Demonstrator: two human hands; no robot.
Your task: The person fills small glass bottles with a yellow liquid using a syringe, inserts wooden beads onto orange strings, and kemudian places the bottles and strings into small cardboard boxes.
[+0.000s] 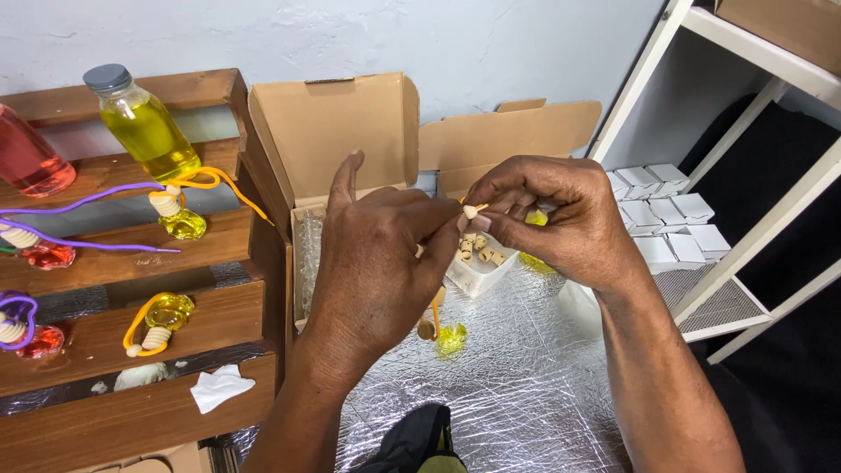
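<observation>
Bead [470,211] pinched between right hand [561,223], left hand [381,263] fingertips.

Two open brown cardboard boxes [350,140] stand side by side against the wall, flaps raised. Small white tray [477,276] of beads sits in front of them. White folded cartons [666,215] stacked on shelf, right.

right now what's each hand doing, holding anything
Left hand: closed, pinching the orange cord that a small yellow bottle hangs from.
Right hand: closed, pinching a small wooden bead at the cord's tip.
</observation>
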